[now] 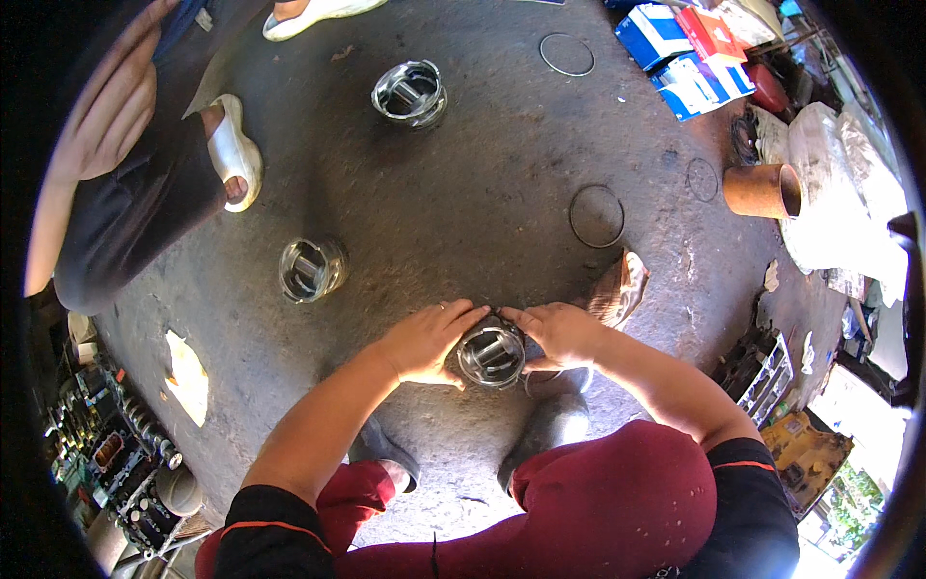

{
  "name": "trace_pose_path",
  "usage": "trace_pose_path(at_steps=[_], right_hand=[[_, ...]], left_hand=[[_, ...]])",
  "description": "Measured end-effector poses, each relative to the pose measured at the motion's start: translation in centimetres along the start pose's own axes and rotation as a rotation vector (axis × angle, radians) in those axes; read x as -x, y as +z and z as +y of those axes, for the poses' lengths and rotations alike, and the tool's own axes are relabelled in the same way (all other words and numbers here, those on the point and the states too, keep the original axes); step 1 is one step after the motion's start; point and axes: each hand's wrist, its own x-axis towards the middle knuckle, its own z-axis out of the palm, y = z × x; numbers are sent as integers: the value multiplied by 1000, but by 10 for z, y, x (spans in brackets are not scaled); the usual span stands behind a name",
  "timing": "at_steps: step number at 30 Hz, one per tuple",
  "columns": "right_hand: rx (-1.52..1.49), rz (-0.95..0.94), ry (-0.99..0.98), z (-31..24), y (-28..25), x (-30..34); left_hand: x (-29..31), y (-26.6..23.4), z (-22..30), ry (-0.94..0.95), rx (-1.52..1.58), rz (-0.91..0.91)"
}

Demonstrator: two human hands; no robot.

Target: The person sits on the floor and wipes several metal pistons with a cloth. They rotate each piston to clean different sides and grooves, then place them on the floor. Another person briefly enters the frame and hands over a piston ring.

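Observation:
A shiny metal piston (491, 353) stands open side up on the dark concrete floor just in front of my knees. My left hand (424, 340) wraps its left side, fingers curled over the rim. From the right, my right hand (558, 331) presses on the piston's upper edge with its fingertips. Both hands touch it at once. Whether a thin ring lies under my fingers I cannot tell.
Two more pistons stand on the floor, one (311, 267) to the left and one (410, 93) farther off. Loose piston rings (596, 216) (566, 54) lie beyond. A rusty cylinder sleeve (762, 190) and blue and red boxes (687, 53) are at the right. Another person (125, 174) in white sandals crouches at the upper left.

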Motion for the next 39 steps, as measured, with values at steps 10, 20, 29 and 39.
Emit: trace_pose_path(at_steps=[10, 20, 29, 39], right_hand=[[22, 178, -67, 4, 24, -3], [-41, 196, -48, 3, 15, -10], [-99, 183, 11, 5, 13, -10], [-69, 120, -66, 10, 3, -16]], left_hand=[[-5, 39, 4, -51, 103, 236], [-4, 43, 8, -65, 192, 308], [-8, 33, 2, -28, 195, 241], [-28, 12, -14, 37, 74, 12]])
